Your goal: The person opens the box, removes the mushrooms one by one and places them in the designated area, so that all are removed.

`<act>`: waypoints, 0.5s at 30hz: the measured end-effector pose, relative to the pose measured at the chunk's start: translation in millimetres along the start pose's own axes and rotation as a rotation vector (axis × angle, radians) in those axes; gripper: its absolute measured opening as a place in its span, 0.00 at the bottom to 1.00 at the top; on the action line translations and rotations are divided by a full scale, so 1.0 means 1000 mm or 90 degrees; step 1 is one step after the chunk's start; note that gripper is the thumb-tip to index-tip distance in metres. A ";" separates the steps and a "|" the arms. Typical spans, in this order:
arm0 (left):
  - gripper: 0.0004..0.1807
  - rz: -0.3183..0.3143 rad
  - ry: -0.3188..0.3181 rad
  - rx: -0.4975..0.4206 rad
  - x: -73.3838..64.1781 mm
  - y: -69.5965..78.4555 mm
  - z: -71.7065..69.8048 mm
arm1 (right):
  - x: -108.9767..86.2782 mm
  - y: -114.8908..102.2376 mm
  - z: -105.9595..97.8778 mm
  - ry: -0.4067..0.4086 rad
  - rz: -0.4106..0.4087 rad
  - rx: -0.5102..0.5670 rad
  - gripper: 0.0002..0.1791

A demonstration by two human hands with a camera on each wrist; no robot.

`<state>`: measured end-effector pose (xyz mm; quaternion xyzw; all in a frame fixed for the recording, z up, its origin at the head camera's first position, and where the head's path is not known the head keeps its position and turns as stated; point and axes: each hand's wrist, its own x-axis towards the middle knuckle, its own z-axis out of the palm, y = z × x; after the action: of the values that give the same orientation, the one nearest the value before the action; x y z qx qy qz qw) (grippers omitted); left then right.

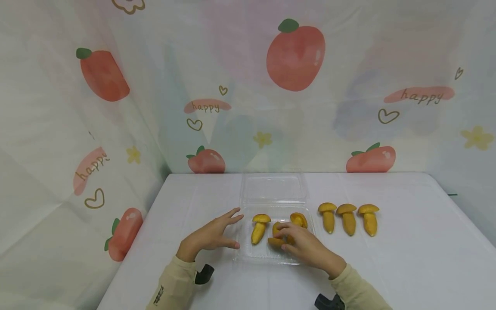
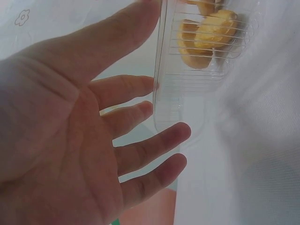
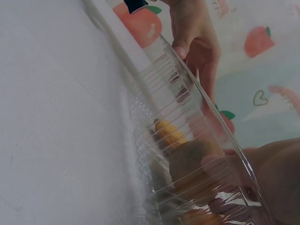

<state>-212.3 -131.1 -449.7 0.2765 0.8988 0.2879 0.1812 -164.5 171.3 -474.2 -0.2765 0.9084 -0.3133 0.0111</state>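
A clear plastic clamshell box (image 1: pixel 248 254) lies with its lid (image 1: pixel 273 188) folded back, holding several yellow mushrooms. One mushroom (image 1: pixel 258 232) is at the left inside it. Another, its cap turned upward (image 1: pixel 298 219), is at the right, partly covered. My right hand (image 1: pixel 308 247) reaches over the box's right side and pinches a mushroom (image 1: pixel 276 242) low in the middle; its cap also shows through the clear wall in the right wrist view. My left hand (image 1: pixel 211 232) is beside the box's left rim, fingers spread, thumb and fingertips at the edge, grasping no mushroom.
Three mushrooms (image 1: pixel 348 219) stand in a row on the white table (image 1: pixel 418 258) to the right of the box. A fruit-patterned cloth (image 1: pixel 240 64) hangs behind the table and along its left side. Black wrist devices (image 1: pixel 204 274) sit at both sleeves.
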 end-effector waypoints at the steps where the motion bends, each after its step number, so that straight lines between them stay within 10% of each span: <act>1: 0.48 0.001 0.000 -0.001 0.000 0.000 0.000 | 0.000 0.000 0.000 0.002 -0.002 0.004 0.13; 15: 0.48 0.003 0.000 0.003 -0.001 0.001 -0.001 | -0.001 0.002 -0.012 0.055 0.028 0.141 0.15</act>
<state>-211.1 -131.4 -448.2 0.2791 0.8989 0.2859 0.1800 -167.0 179.9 -466.2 -0.2400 0.8735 -0.4233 0.0092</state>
